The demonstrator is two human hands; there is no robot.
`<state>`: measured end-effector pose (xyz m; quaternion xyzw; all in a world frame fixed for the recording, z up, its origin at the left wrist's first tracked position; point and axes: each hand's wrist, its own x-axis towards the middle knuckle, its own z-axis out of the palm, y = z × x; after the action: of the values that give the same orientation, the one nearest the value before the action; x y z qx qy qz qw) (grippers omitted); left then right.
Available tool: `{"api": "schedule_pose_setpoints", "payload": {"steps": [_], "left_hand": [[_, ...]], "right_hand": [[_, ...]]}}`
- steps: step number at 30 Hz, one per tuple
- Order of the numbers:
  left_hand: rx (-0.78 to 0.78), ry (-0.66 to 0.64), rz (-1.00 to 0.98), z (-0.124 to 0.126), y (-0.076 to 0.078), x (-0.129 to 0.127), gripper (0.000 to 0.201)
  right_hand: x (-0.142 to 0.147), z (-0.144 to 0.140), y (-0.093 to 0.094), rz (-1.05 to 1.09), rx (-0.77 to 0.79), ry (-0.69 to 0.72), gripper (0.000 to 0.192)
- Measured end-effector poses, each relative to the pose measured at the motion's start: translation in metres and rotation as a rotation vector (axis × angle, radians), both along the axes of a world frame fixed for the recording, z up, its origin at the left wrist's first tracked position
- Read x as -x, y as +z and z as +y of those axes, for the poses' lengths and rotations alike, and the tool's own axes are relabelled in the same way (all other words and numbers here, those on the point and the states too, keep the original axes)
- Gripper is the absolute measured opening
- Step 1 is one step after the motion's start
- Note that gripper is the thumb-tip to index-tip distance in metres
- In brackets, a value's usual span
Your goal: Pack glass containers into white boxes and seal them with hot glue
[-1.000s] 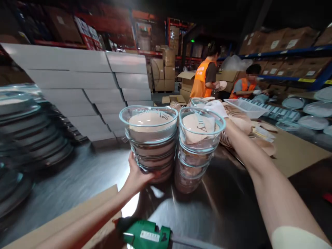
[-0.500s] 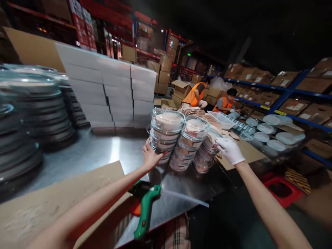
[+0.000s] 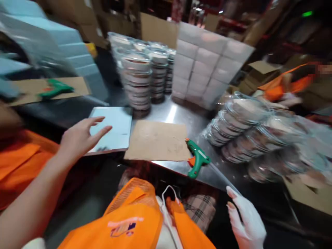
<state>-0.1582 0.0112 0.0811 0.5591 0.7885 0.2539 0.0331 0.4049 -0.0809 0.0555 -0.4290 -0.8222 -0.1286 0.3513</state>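
Both hands empty: left hand spread above flat white box; gloved right hand open, apparently below worktop. Bowl stacks stand beyond either grip.

Warehouse packing station.
Steel table held stacks of glass bowls, more bowl stacks lying tilted at right, a block of white boxes, cardboard sheet, and a green glue gun. Cartons and racking stood behind, blurred. Wearer's orange vest showed below; a co-worker in orange was at right.
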Motion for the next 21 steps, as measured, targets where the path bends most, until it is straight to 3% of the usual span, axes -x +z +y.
{"api": "schedule_pose_setpoints", "payload": {"steps": [1,3,6,10,14,17,19,21], "left_hand": [[0.126,0.147,0.001,-0.009,-0.001,0.029,0.065],[0.263,0.286,-0.006,-0.013,-0.007,0.077,0.071],[0.300,0.293,-0.050,0.012,-0.024,0.122,0.081],[0.297,0.277,-0.119,0.052,-0.057,0.138,0.075],[0.245,0.277,-0.195,0.057,-0.082,0.140,0.045],[0.084,0.373,-0.216,0.037,-0.076,0.139,0.048],[-0.075,0.447,-0.227,0.014,-0.058,0.130,0.056],[-0.269,0.440,-0.217,-0.013,-0.034,0.106,0.053]], "right_hand": [[0.021,0.007,-0.013,-0.007,0.058,0.093,0.038],[0.063,0.030,-0.026,-0.019,0.122,0.230,0.029],[0.123,0.068,-0.017,-0.070,0.114,0.372,0.026],[0.181,0.088,0.011,-0.199,0.067,0.489,0.026],[0.196,0.081,0.009,-0.228,0.113,0.462,0.025],[0.179,0.074,-0.008,-0.222,0.177,0.392,0.022],[0.166,0.070,-0.017,-0.187,0.207,0.330,0.024],[0.161,0.066,-0.018,-0.098,0.208,0.275,0.034]]}}
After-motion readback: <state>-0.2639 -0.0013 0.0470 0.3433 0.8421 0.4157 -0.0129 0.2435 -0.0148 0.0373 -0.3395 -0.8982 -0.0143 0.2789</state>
